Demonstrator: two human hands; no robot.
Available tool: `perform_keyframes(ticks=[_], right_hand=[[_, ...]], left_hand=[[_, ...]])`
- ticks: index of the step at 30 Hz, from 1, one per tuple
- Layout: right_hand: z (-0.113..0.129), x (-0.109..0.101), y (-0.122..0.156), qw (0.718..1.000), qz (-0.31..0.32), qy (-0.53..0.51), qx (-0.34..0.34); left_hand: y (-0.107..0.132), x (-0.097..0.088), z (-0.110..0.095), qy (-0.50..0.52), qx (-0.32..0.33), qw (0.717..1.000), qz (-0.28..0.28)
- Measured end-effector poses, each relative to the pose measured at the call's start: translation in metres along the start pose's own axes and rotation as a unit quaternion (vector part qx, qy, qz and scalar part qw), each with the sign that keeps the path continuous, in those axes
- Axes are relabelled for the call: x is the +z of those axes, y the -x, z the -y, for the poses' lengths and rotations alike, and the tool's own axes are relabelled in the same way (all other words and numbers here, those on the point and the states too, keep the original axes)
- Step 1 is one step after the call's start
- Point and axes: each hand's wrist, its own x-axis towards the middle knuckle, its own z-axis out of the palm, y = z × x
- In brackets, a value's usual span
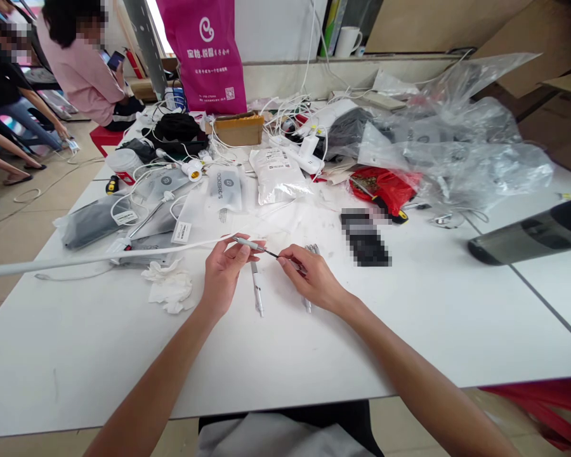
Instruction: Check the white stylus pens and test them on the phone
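Observation:
Above the white table, my left hand [228, 266] is closed round the grey barrel of a pen [248, 244]. A thin dark rod [271, 254] sticks out of the barrel's right end. My right hand [309, 273] pinches the far tip of that rod; whether it is a refill I cannot tell. Between my hands a silver pen [257, 293] lies on the table. Several more silver pens [307, 304] lie partly hidden beneath my right hand.
A crumpled tissue [170, 285] and bagged items [99, 219] lie left. Behind are a white packet [278, 174], tangled cables and a red bag [390, 187]. A blurred dark phone-like slab [365, 238] and a dark cylinder [533, 231] lie right. People are at the far left.

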Motion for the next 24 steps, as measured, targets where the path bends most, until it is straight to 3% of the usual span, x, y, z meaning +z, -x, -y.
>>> perform_keyframes(ticks=[13,20,24], right_hand=[[0.001,-0.001,0.000,1.000,-0.007,0.009,-0.002],[-0.006,-0.004,0.002,0.998,-0.001,0.051,-0.023],[-0.009,-0.006,0.004,0.995,0.006,0.086,-0.047]], left_hand=[[0.001,0.002,0.001,-0.025,-0.001,1.000,0.003],[0.005,0.005,0.003,-0.140,-0.002,0.989,0.046],[0.007,0.004,0.006,-0.156,0.001,0.986,0.055]])
